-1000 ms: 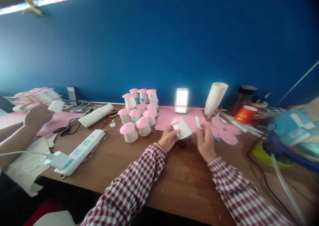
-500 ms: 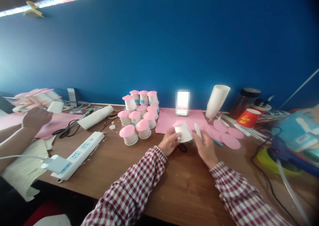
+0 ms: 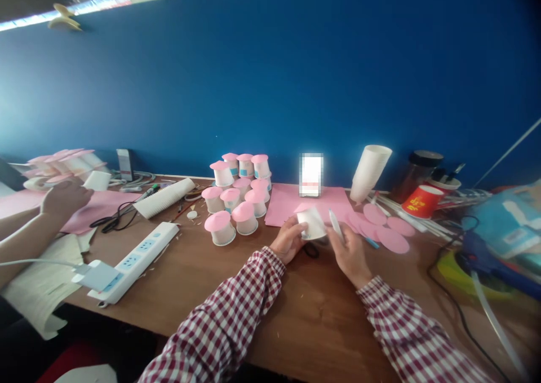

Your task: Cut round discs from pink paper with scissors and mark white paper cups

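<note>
My left hand [image 3: 290, 238] is closed around a white paper cup [image 3: 311, 225], which sits low over the table with a bit of pink at its upper edge. In my right hand [image 3: 349, 249] is a white pen [image 3: 336, 224], its tip pointing up and away beside the cup. Behind both hands lies a pink paper sheet [image 3: 281, 205]. Several flat pink paper discs [image 3: 393, 240] rest to the right of my right hand. Left of my hands stand several upturned cups with pink tops [image 3: 220, 229], some stacked on others.
A leaning stack of white cups [image 3: 369, 172], a red cup [image 3: 422, 201] and a blue glue gun [image 3: 486, 259] stand right. A lit, blurred screen [image 3: 311, 174] is upright at the back. Left are a power strip [image 3: 137, 262] and another person's hand [image 3: 67, 199].
The view has shifted very slightly. My hands keep the cup and pen in nearly the same place. The other person's hand at left has moved a little.
</note>
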### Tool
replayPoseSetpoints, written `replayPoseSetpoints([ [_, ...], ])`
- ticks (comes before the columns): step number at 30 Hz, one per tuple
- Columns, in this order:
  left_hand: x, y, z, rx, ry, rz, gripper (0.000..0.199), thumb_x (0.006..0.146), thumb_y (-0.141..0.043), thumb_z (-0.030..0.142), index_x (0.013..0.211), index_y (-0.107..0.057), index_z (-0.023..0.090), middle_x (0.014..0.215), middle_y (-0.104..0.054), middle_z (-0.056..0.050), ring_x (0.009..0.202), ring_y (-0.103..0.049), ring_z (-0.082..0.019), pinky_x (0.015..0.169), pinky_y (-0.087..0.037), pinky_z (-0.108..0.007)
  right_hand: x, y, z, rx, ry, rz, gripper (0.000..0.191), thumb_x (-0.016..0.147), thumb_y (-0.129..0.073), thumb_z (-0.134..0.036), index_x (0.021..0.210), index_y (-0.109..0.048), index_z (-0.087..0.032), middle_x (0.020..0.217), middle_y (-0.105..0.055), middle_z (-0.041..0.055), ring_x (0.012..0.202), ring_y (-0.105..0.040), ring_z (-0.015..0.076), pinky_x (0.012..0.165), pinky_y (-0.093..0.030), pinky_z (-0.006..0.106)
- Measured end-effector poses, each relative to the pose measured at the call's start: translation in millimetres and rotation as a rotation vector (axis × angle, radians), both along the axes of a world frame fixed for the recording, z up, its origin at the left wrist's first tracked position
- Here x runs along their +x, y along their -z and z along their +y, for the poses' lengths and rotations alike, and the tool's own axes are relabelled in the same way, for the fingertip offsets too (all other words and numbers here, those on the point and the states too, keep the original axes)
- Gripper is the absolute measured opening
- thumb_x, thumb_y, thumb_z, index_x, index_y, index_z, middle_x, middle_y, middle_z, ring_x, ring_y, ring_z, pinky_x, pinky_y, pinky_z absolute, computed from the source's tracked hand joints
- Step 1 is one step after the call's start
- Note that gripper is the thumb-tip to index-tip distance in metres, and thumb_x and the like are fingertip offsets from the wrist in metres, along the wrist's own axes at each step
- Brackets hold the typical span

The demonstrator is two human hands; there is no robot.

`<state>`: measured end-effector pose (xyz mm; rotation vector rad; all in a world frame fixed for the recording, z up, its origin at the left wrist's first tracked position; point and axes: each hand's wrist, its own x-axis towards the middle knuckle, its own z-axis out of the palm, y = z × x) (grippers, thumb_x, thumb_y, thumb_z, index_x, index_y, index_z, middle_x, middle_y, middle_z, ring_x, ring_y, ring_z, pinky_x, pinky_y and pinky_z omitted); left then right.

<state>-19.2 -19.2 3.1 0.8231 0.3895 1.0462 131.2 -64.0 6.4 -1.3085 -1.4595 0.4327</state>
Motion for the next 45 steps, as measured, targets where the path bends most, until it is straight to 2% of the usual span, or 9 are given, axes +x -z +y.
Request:
replayPoseSetpoints([
  [12, 0.3, 0.8, 0.7, -0.04, 0.01, -0.047, 0.03, 0.078, -0.058, 0.028, 0.105, -0.059, 0.014, 0.105, -0.063, -0.011, 0.099, -0.059, -0.023, 0.087, -0.046, -0.037, -3.9, 2.6, -2.1, -0.002, -0.008, -0.038, 0.023, 0.087, -0.049, -0.035, 0.098, -0.06, -0.019, 0.085, -0.066, 0.0043, 0.076, -0.06, 0.02, 0.067, -0.047, 0.028],
  [19, 1.0, 3.7, 1.5, -0.094, 0.018, -0.052, 0.03, 0.078, -0.059, 0.029, 0.104, -0.059, 0.015, 0.103, -0.064, -0.011, 0.097, -0.06, -0.023, 0.088, -0.046, -0.04, -3.5, 1.5, -2.8, 0.045, 0.04, -0.007, 0.021, 0.085, -0.05, -0.036, 0.094, -0.058, -0.018, 0.08, -0.063, 0.0044, 0.07, -0.057, 0.0185, 0.062, -0.045, 0.028],
  [23, 0.3, 3.7, 1.4, -0.123, 0.023, -0.065, 0.026, 0.078, -0.059, 0.027, 0.1, -0.059, 0.013, 0.1, -0.064, -0.01, 0.095, -0.06, -0.022, 0.087, -0.046, -0.038, -2.4, 3.0, -1.9, 0.004, -0.002, 0.169, 0.027, 0.09, -0.038, -0.038, 0.094, -0.056, -0.018, 0.06, -0.048, -0.0024, 0.05, -0.044, 0.0124, 0.046, -0.037, 0.024],
  [25, 0.1, 3.6, 1.4, -0.129, 0.026, -0.065, 0.025, 0.079, -0.059, 0.026, 0.099, -0.059, 0.012, 0.1, -0.063, -0.011, 0.094, -0.06, -0.021, 0.087, -0.046, -0.037, -1.6, 4.2, -0.9, -0.018, -0.033, 0.29, 0.031, 0.092, -0.03, -0.038, 0.094, -0.055, -0.018, 0.056, -0.04, -0.005, 0.044, -0.037, 0.0103, 0.04, -0.031, 0.022],
  [27, 0.1, 3.8, 1.5, -0.133, 0.024, -0.062, 0.024, 0.079, -0.059, 0.025, 0.1, -0.059, 0.012, 0.099, -0.063, -0.01, 0.092, -0.06, -0.02, 0.086, -0.046, -0.037, -0.7, 5.0, -0.1, -0.02, -0.023, 0.335, 0.031, 0.092, -0.03, -0.037, 0.092, -0.055, -0.018, 0.058, -0.04, -0.005, 0.045, -0.036, 0.0097, 0.04, -0.031, 0.021],
  [37, 0.9, 1.4, -0.1, -0.125, 0.031, -0.063, 0.023, 0.079, -0.059, 0.026, 0.097, -0.06, 0.012, 0.093, -0.063, -0.008, 0.087, -0.06, -0.019, 0.084, -0.047, -0.037, -1.0, 1.3, -1.2, 0.026, 0.041, 0.134, 0.026, 0.094, -0.032, -0.034, 0.085, -0.051, -0.018, 0.063, -0.05, -0.003, 0.049, -0.046, 0.0096, 0.049, -0.04, 0.023],
  [41, 0.4, 0.9, -0.2, -0.13, 0.036, -0.069, 0.025, 0.079, -0.059, 0.026, 0.1, -0.06, 0.012, 0.096, -0.063, -0.009, 0.089, -0.06, -0.019, 0.085, -0.046, -0.037, -2.0, 1.3, -0.5, 0.041, 0.04, 0.143, 0.022, 0.094, -0.036, -0.034, 0.101, -0.049, -0.018, 0.063, -0.051, -0.0032, 0.047, -0.047, 0.01, 0.047, -0.041, 0.023],
  [43, -0.1, 1.7, 0.5, -0.139, 0.026, -0.072, 0.025, 0.079, -0.059, 0.026, 0.1, -0.06, 0.012, 0.096, -0.064, -0.009, 0.089, -0.06, -0.019, 0.085, -0.047, -0.037, -1.2, 1.9, -0.2, 0.046, 0.025, 0.15, 0.027, 0.093, -0.038, -0.033, 0.114, -0.045, -0.018, 0.065, -0.054, -0.0027, 0.044, -0.045, 0.0102, 0.043, -0.041, 0.023],
  [45, -0.6, 2.6, 1.3, -0.141, 0.007, -0.072, 0.025, 0.079, -0.059, 0.026, 0.1, -0.06, 0.012, 0.097, -0.064, -0.009, 0.089, -0.06, -0.019, 0.085, -0.047, -0.037, 0.1, 2.5, 0.0, 0.058, 0.017, 0.111, 0.029, 0.093, -0.039, -0.032, 0.117, -0.046, -0.019, 0.067, -0.056, -0.0016, 0.043, -0.043, 0.0103, 0.043, -0.041, 0.024],
])
